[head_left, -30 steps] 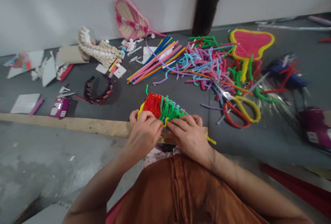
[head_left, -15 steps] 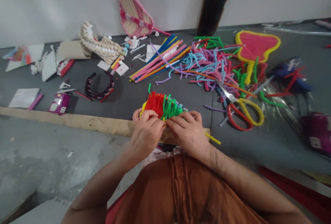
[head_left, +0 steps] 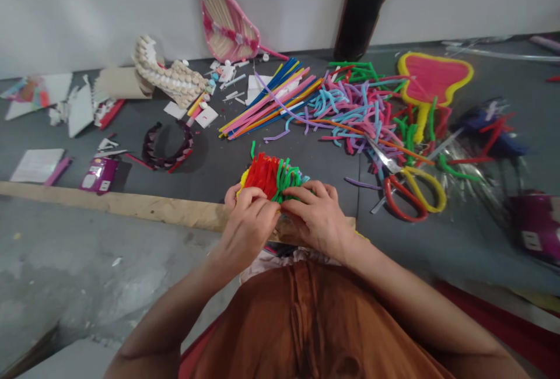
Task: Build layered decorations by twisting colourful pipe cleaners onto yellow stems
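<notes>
Both hands hold a pipe cleaner craft [head_left: 262, 174] at the table's front edge. Its left part is packed with red pieces, its right part with green ones, and yellow shows at the left rim. My left hand [head_left: 250, 216] is closed around the left and near side. My right hand [head_left: 317, 210] is closed on the green end, fingers bent over the green pieces. The two hands' fingertips nearly meet at the near edge, and what they pinch there is hidden. A bit of yellow pipe cleaner shows beside my right wrist.
Scissors [head_left: 411, 192] with red and yellow handles lie right of my hands. Behind are a heap of cut pipe cleaners [head_left: 345, 105], a bundle of long ones [head_left: 266, 102], and a pink-and-yellow fan shape [head_left: 435, 79]. A dark braided headband [head_left: 168, 146] and purple box [head_left: 99, 175] lie left.
My right hand has shifted slightly left, its fingers now further over the green pieces. Less of the yellow pipe cleaner end shows by my right wrist. My left hand stays in place.
</notes>
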The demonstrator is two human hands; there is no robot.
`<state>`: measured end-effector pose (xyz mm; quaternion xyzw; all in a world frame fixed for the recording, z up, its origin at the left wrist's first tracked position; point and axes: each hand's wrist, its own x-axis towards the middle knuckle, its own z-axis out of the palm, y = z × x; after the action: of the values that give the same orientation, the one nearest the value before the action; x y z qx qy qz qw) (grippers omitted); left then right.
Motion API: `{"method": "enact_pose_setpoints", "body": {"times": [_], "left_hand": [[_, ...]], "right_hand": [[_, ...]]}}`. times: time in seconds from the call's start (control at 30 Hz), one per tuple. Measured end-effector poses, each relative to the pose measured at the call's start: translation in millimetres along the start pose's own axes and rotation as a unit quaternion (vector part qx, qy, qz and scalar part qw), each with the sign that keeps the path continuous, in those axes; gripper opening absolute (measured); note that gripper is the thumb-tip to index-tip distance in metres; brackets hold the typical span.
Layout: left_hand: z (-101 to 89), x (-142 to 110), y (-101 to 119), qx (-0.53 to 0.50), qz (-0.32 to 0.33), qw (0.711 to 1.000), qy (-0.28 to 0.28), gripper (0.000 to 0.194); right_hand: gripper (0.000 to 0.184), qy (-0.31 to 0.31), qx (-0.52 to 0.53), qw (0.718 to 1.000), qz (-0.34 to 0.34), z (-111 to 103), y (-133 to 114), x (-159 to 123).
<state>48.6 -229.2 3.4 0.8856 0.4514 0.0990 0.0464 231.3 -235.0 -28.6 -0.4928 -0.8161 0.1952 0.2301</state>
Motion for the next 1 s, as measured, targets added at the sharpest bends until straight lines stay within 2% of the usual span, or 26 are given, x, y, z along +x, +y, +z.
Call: {"method": "enact_pose_setpoints", "body": {"times": [0.13, 0.2, 0.3, 0.4, 0.47, 0.53, 0.6, 0.67, 0.77, 0.87, 0.93, 1.0], "left_hand": [[-0.4, 2.6, -5.2, 0.010, 0.015, 1.000, -0.006, 0.016], [-2.2, 4.9, -6.1, 0.014, 0.019, 1.000, -0.010, 0.016], [-6.6, 8.5, -5.7, 0.017, 0.007, 0.999, -0.031, 0.018], [-10.8, 10.7, -5.9, 0.011, 0.005, 0.999, -0.049, 0.018], [-12.5, 11.6, -6.7, 0.000, 0.001, 0.998, -0.062, 0.017], [-13.1, 12.1, -7.6, -0.012, -0.005, 0.997, -0.072, 0.017], [-12.8, 12.6, -8.1, -0.029, -0.016, 0.997, -0.072, 0.020], [-12.0, 12.9, -8.2, -0.048, -0.028, 0.996, -0.067, 0.023], [-11.3, 12.7, -7.9, -0.070, -0.041, 0.994, -0.072, 0.027], [-12.3, 12.0, -8.0, -0.092, -0.040, 0.990, -0.097, 0.028], [-13.6, 11.4, -8.2, -0.104, -0.036, 0.988, -0.108, 0.027], [-14.6, 11.0, -8.4, -0.110, -0.029, 0.987, -0.116, 0.027]], "right_hand": [[0.018, 0.068, 0.019, 0.998, 0.005, -8.1, 2.4, -7.3], [0.020, 0.089, 0.068, 0.994, -0.004, -11.5, -0.9, -15.3], [0.020, 0.027, 0.174, 0.984, -0.002, -8.1, -10.7, -29.1], [0.030, -0.056, 0.219, 0.973, 0.049, 5.6, -19.1, -38.0], [0.042, -0.076, 0.233, 0.966, 0.078, 16.1, -21.4, -39.5], [0.043, -0.079, 0.272, 0.954, 0.094, 24.8, -22.2, -38.1], [0.037, -0.069, 0.341, 0.932, 0.105, 30.9, -23.3, -35.4], [0.029, -0.058, 0.425, 0.895, 0.123, 35.1, -25.5, -32.4], [0.021, -0.061, 0.547, 0.814, 0.186, 39.6, -29.7, -28.2], [0.030, -0.066, 0.612, 0.745, 0.257, 41.8, -32.8, -24.5], [0.036, -0.061, 0.628, 0.722, 0.284, 41.6, -34.3, -22.5], [0.039, -0.055, 0.631, 0.716, 0.295, 40.2, -35.6, -21.3]]}}
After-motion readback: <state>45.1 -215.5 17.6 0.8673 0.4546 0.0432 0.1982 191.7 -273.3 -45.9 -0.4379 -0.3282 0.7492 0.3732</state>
